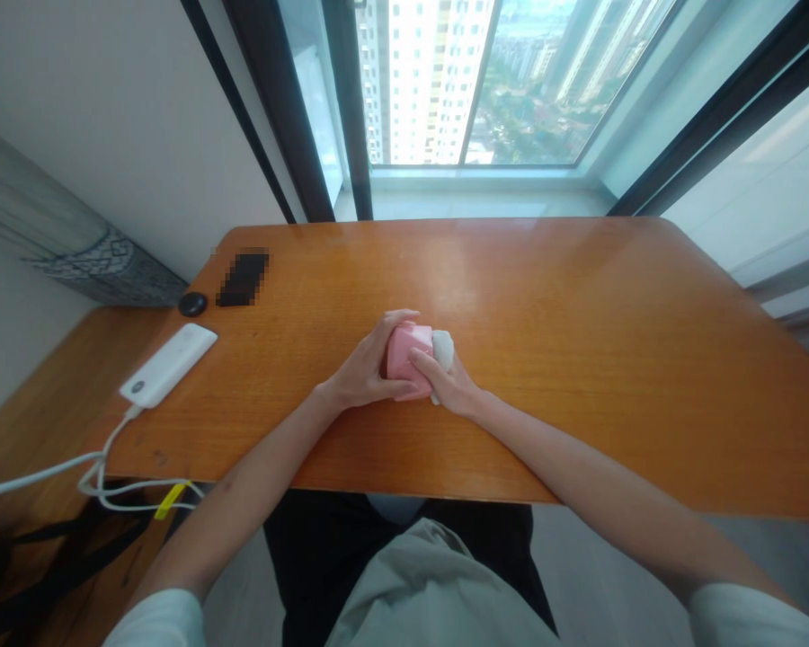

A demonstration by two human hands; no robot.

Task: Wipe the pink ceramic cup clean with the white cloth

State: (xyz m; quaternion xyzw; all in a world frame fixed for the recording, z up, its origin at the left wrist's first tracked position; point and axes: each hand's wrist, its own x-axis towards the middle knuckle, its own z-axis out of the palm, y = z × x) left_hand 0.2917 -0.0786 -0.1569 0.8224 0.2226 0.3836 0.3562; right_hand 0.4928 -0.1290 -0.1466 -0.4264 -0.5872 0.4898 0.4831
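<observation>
Clasping a pink container between both hands.

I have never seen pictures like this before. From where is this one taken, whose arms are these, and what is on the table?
A camera worn on a person's head took this picture, looking forward and down, so the arms are that person's own. There is no machine. The left hand and right hand hold a pink object together; I cannot tell what it is. A soft white piece, perhaps cloth, sits at its side. The wooden table also bears a white corded device, a small round black object and a blurred dark rectangle.
</observation>
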